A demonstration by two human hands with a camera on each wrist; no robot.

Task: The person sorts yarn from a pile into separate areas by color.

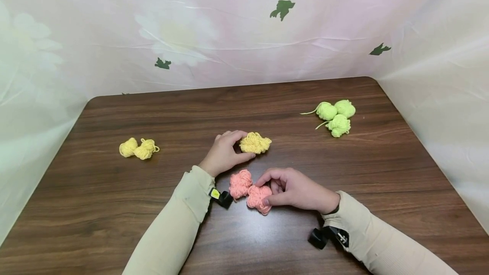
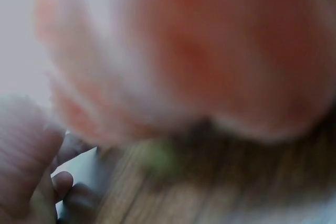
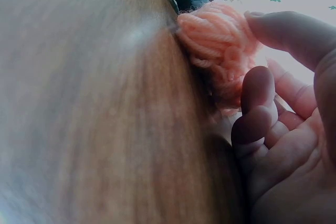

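Near the middle of the table, my left hand [image 1: 226, 152] holds a small yellow yarn ball [image 1: 257, 143] between thumb and fingers, from its left side. Closer to me, my right hand [image 1: 302, 189] pinches a pink yarn ball [image 1: 259, 200] with thumb and index finger; the right wrist view shows this pink yarn [image 3: 220, 38] low against the tabletop. A second pink yarn ball [image 1: 240, 183] touches it on the left, beside my left wrist. Blurred pink yarn [image 2: 220, 51] fills most of the left wrist view and hides the yellow ball there.
Two yellow yarn balls [image 1: 145, 150] lie together at the left of the brown wooden table [image 1: 95, 190]. Three green yarn balls [image 1: 339, 126] are clustered at the back right, with loose tails. Flower-patterned cloth [image 1: 237, 33] hangs behind and along the sides.
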